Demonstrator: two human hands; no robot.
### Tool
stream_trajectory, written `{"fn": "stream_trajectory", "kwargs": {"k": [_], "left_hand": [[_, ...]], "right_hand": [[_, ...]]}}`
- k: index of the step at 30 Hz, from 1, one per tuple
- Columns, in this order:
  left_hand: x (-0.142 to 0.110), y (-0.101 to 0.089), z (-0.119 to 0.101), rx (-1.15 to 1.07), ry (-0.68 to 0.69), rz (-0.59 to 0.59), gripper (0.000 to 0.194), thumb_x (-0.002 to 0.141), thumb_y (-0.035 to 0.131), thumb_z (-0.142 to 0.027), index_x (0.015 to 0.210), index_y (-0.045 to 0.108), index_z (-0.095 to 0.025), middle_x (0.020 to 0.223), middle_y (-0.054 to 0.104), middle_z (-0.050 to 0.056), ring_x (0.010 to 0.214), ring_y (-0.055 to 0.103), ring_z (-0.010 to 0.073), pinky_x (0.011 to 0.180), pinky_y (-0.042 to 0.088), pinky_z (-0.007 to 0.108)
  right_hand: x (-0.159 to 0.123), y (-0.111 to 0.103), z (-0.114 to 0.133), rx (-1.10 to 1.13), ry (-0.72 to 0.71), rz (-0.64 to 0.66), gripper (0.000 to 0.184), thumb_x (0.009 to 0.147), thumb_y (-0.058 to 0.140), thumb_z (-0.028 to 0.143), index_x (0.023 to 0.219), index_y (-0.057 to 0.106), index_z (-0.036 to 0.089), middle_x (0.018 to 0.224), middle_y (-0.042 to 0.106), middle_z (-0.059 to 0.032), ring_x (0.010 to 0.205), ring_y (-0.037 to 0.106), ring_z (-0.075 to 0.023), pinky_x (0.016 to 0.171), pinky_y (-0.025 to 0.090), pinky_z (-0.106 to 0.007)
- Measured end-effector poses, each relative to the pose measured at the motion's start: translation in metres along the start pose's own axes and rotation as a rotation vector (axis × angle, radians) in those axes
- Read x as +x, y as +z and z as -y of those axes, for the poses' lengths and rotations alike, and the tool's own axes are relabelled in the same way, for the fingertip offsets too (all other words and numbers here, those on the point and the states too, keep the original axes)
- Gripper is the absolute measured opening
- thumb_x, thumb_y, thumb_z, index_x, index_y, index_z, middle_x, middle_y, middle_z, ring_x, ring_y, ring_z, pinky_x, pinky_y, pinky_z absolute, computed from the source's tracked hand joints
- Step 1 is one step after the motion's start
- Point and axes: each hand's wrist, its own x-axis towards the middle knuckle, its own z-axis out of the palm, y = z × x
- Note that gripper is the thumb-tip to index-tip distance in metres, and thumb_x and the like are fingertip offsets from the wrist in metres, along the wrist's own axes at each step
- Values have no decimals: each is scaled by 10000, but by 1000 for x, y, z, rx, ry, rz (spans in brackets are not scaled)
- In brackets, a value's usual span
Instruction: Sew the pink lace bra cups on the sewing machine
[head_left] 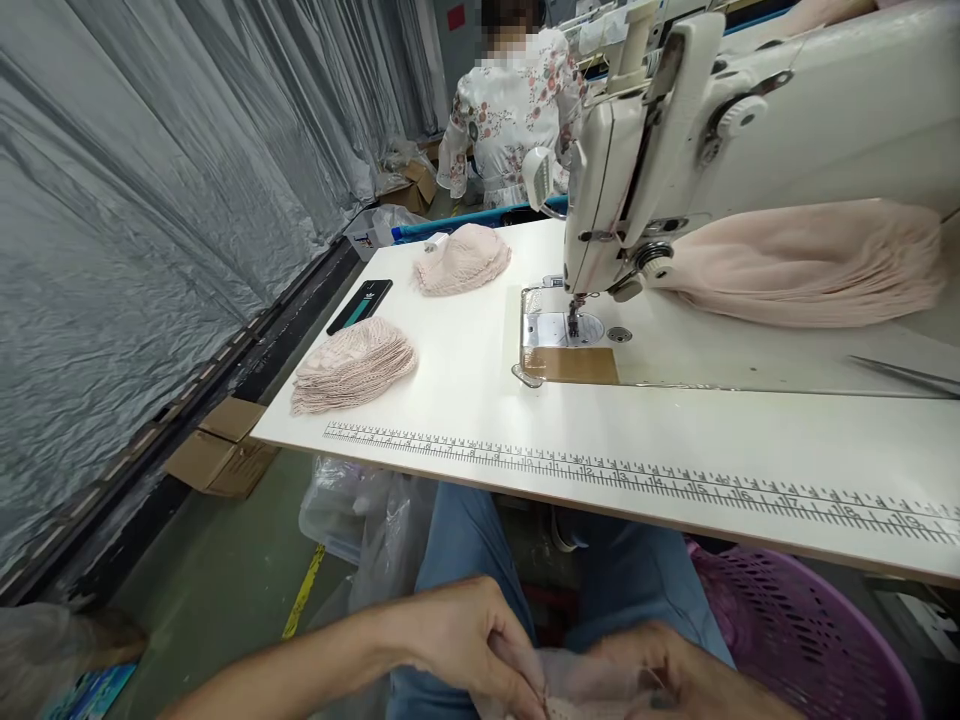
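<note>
Low in the view, above the lap, my left hand (pixel 480 640) pinches a sheer pale pink piece of fabric (pixel 581 675) between thumb and fingers. My right hand (pixel 667 665) grips the same fabric from the other side; its fingertips are partly hidden, and the cloth runs off the lower edge of the frame. Ahead stands a white sewing machine (pixel 607 200), its presser foot (pixel 574 318) over the metal needle plate (pixel 544 328). On the table's left lie a stack of pink lace-edged pieces (pixel 356 365) and a smaller pink pile (pixel 463 260).
A phone (pixel 360 305) lies between the piles. More pink fabric (pixel 810 262) rests under the machine arm, near metal scissors (pixel 904 374). A printed ruler (pixel 600 470) follows the table's front edge. A purple basket (pixel 817 640) stands lower right. A co-worker (pixel 517 110) sits ahead.
</note>
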Motion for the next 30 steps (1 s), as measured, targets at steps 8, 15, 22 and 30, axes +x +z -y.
{"fn": "stream_trajectory", "kwargs": {"k": [8, 15, 22, 30], "left_hand": [[3, -8, 5, 91, 19, -28, 447, 606, 830, -522, 904, 793, -191, 790, 752, 11, 698, 663, 135, 672, 481, 163], [4, -4, 0, 24, -24, -33, 526, 513, 847, -582, 858, 798, -188, 732, 732, 6, 641, 612, 109, 641, 460, 160], [-1, -11, 12, 86, -12, -46, 576, 418, 894, -546, 855, 797, -182, 654, 664, -17, 588, 511, 88, 543, 378, 161], [0, -9, 20, 85, 83, -68, 414, 551, 848, -485, 814, 799, -168, 590, 617, -7, 557, 464, 88, 520, 345, 182]], "right_hand": [[4, 0, 11, -124, 63, -75, 366, 732, 746, 501, 721, 765, 136, 576, 531, 15, 540, 429, -80, 497, 311, -189], [16, 9, 8, -173, 98, -47, 306, 692, 774, 407, 607, 637, 148, 531, 388, 65, 499, 299, -56, 440, 198, -195], [10, 2, 6, -146, 111, -40, 361, 705, 752, 497, 636, 680, 150, 557, 410, 55, 519, 317, -60, 461, 220, -192], [8, -4, 7, -127, 67, -33, 347, 643, 807, 495, 727, 789, 160, 590, 498, 27, 568, 409, -85, 526, 306, -202]]}}
